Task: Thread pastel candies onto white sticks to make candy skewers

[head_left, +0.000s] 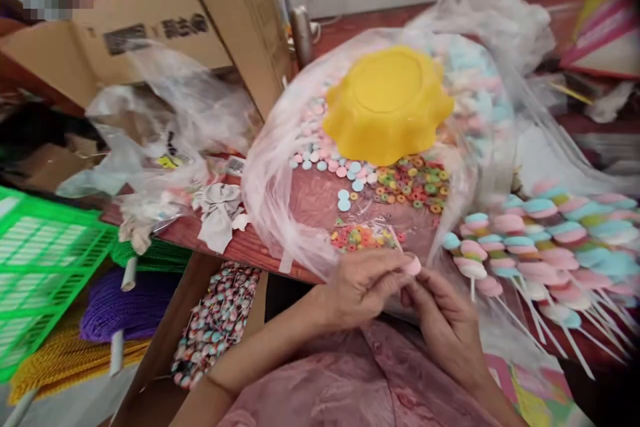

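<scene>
My left hand [363,287] is closed in a pinch at a pink marshmallow disc [412,265], just above the table's front edge. A thin white stick [395,237] slants up and left from these fingertips. My right hand [447,317] meets it from the right, thumb and forefinger pressed together at the disc's lower edge. Whether the stick passes through the disc is hidden by the fingers. Beyond the hands lie small colourful gummy rings [413,181] and loose pink and blue discs [343,170], inside an opened clear plastic bag [270,193].
An upturned yellow bowl [387,93] sits on the bag. Right of my hands lie several marshmallow skewers [545,240] on white sticks. A cardboard box [150,27] stands back left, with a green basket [45,267] nearer. Below the edge, a box of small wrapped-looking pieces [220,320] stands beside cord bundles [125,310].
</scene>
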`<state>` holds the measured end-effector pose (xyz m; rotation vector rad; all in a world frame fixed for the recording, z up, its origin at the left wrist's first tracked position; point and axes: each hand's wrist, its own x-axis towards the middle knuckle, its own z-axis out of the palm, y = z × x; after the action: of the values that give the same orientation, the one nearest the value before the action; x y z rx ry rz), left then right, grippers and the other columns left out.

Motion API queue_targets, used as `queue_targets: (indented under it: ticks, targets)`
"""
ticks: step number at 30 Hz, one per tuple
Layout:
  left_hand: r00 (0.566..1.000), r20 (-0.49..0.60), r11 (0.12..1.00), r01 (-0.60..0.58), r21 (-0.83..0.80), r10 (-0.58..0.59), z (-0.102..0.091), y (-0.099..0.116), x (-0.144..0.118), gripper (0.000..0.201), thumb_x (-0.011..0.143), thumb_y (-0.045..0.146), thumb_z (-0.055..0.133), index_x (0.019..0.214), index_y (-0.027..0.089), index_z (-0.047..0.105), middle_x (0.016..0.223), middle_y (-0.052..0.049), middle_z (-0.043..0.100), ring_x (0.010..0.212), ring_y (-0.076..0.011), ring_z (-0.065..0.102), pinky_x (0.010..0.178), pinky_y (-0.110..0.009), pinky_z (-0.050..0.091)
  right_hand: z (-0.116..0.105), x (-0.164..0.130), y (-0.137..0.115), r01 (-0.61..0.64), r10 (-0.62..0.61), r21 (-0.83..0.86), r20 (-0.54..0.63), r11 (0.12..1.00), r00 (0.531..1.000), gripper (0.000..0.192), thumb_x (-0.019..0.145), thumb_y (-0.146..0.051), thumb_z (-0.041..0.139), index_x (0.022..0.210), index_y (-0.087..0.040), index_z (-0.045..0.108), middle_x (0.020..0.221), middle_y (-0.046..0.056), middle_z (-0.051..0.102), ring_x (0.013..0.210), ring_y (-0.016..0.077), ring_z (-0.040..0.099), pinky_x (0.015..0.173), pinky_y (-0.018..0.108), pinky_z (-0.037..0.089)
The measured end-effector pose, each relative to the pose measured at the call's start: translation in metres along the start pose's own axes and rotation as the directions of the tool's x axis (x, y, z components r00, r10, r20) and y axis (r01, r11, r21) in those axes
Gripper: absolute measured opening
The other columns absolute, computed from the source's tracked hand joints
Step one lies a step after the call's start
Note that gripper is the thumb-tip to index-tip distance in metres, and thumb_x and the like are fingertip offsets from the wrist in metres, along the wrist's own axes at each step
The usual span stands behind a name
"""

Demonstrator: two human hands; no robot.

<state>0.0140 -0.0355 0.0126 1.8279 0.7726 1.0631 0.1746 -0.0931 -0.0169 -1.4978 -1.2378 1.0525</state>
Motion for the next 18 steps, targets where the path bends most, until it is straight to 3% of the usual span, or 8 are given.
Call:
queue_targets:
  ticks: [4,6,8,10,13,15,18]
  targets:
    - [0.982,-0.178,0.99,0.088,0.113,-0.067,-0.037,-0.012,0.028,0.021,0.092,0.023,0.063,0.111,0.019,0.072,0.098,-0.006,0.078,0.086,-0.0148,0.072,0.08,-0.026,0.057,-0.001,0.006,0.0,-0.025,0.03,0.087,-0.048,0.996,0.998,0.03,0.094,-0.042,0.056,0.074,-0.021,0.059,0.065,-0.002,0.054,0.06,0.0115,0.049,0.055,0.023,0.039]
    - [0.983,-0.17,0.953,0.11,0.283,-0.063,-0.053,-0.023,0.051,0.014,0.089,0.022,0.064,0.098,0.018,0.075,0.088,-0.004,0.077,0.078,-0.0147,0.07,0.074,-0.026,0.055,-0.001,0.006,0.001,-0.029,0.034,0.109,-0.04,0.994,0.999,0.029,0.095,-0.041,0.055,0.075,-0.021,0.058,0.066,-0.002,0.054,0.061,0.0118,0.05,0.057,0.023,0.04]
    - [0.992,-0.087,0.88,0.118,0.461,-0.088,-0.063,-0.036,0.076,0.012,0.087,0.019,0.064,0.09,0.018,0.075,0.084,-0.004,0.076,0.075,-0.0152,0.068,0.073,-0.027,0.053,-0.001,0.005,0.005,-0.031,0.033,0.099,-0.014,0.995,0.999,0.029,0.096,-0.041,0.054,0.076,-0.021,0.059,0.065,-0.002,0.054,0.059,0.0115,0.048,0.056,0.023,0.038]
    - [0.988,0.036,0.776,0.094,0.623,-0.148,-0.064,-0.047,0.098,0.013,0.086,0.017,0.062,0.084,0.018,0.074,0.082,-0.004,0.073,0.077,-0.0173,0.066,0.076,-0.03,0.052,-0.002,0.005,0.008,-0.036,0.035,0.07,0.009,0.997,0.999,0.029,0.097,-0.041,0.052,0.078,-0.021,0.061,0.064,-0.002,0.054,0.058,0.0112,0.047,0.055,0.023,0.036]
    - [0.935,0.183,0.605,0.04,0.795,-0.303,-0.052,-0.056,0.12,0.018,0.087,0.017,0.057,0.079,0.015,0.072,0.088,-0.009,0.07,0.082,-0.0214,0.065,0.079,-0.035,0.052,-0.003,0.004,0.013,-0.046,0.045,0.026,0.016,0.999,0.999,0.032,0.097,-0.041,0.052,0.074,-0.021,0.059,0.063,-0.002,0.054,0.057,0.0113,0.046,0.054,0.024,0.035]
    - [0.899,0.215,0.516,0.014,0.857,-0.381,-0.043,-0.058,0.124,0.019,0.086,0.014,0.054,0.08,0.013,0.072,0.096,-0.012,0.068,0.087,-0.023,0.064,0.08,-0.036,0.051,-0.004,0.003,0.014,-0.056,0.056,0.017,0.019,0.998,0.998,0.031,0.096,-0.041,0.051,0.074,-0.021,0.059,0.062,-0.003,0.054,0.056,0.0115,0.045,0.053,0.024,0.035]
    - [0.893,0.23,0.463,-0.027,0.886,-0.387,-0.037,-0.056,0.12,0.022,0.082,0.006,0.051,0.084,0.013,0.072,0.099,-0.013,0.067,0.096,-0.025,0.061,0.085,-0.036,0.05,-0.004,0.002,0.014,-0.061,0.061,0.022,0.035,0.998,0.998,0.028,0.096,-0.04,0.051,0.077,-0.021,0.059,0.062,-0.003,0.053,0.056,0.012,0.046,0.054,0.024,0.037]
